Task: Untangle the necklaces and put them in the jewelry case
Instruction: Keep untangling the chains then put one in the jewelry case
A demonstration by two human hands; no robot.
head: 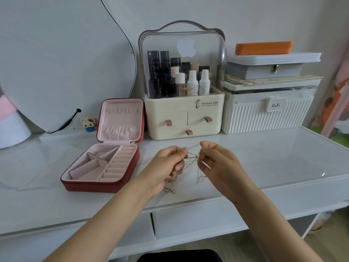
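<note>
Currently: necklaces (pixel 190 161) pinched between left hand (pixel 168 165) and right hand (pixel 217 161); thin, limp, snag-prone; grip near knot.

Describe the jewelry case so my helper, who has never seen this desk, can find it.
Start at the white desk and find the cream makeup organizer at the back. The jewelry case lies just left of it. It is the only red box, open, with pink lining and dividers.
</note>
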